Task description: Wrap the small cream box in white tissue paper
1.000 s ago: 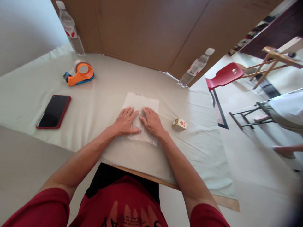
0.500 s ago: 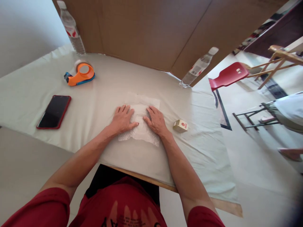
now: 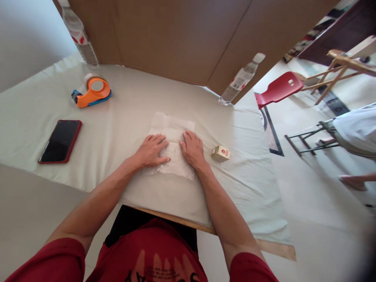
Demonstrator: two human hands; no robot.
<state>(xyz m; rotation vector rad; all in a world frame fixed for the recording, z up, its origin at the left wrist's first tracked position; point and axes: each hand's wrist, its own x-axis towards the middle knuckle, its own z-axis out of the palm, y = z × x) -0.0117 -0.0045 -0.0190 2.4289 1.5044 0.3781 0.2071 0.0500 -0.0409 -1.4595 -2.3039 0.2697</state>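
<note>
As the head view looks down, the bubble wrap (image 3: 174, 162) lies flat near the front edge of the surface (image 3: 276, 249), between and partly beneath the two hands. The left hand (image 3: 152, 150) rests palm down on its left side, fingers a little apart, thumb pointing inward, gripping nothing. The right hand (image 3: 192, 149) lies likewise on its right side, fingers loosely extended, with hold of nothing.

Pale cloth (image 3: 135, 98) covers the surface, smooth in the middle and creased at the right, with bare wood showing along the front. Just beside the right hand sits a small box (image 3: 221, 153). Well to the left lie a phone (image 3: 60, 141) and, farther back, an orange tape dispenser (image 3: 96, 91). Cardboard (image 3: 167, 39) stands along the back, a bottle (image 3: 79, 37) near its left end and another bottle (image 3: 241, 83) near its right.

Beyond, on a pale floor (image 3: 308, 203), are a red chair (image 3: 280, 88) and a seated person (image 3: 357, 127), partly cut off.
</note>
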